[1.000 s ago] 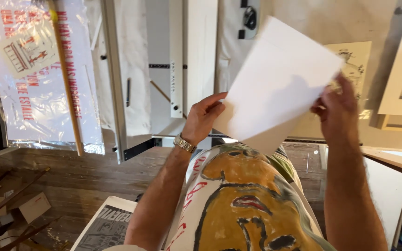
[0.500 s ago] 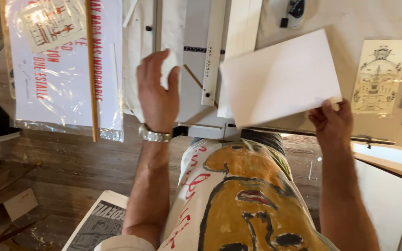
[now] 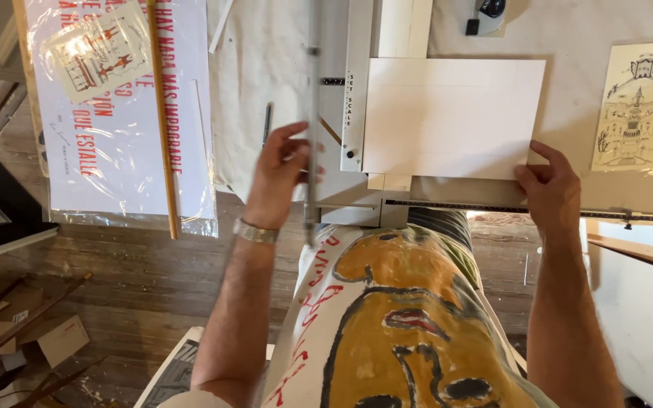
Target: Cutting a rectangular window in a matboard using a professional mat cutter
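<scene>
The white sheet (image 3: 453, 117) lay flat on the cutter bed (image 3: 357, 113), its near right corner pinched by the right hand (image 3: 549, 189). The left hand (image 3: 281, 170) gripped the long cutter bar (image 3: 312, 113) at the left. With only that corner pinned, the sheet could slide off square if the bar pressed unevenly.

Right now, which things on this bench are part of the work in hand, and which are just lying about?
In use:
white board, right hand on its corner
cutter rail, left hand gripping it
cutter

Lying about:
wrapped poster
wooden stick
small drawing
pencil
</scene>
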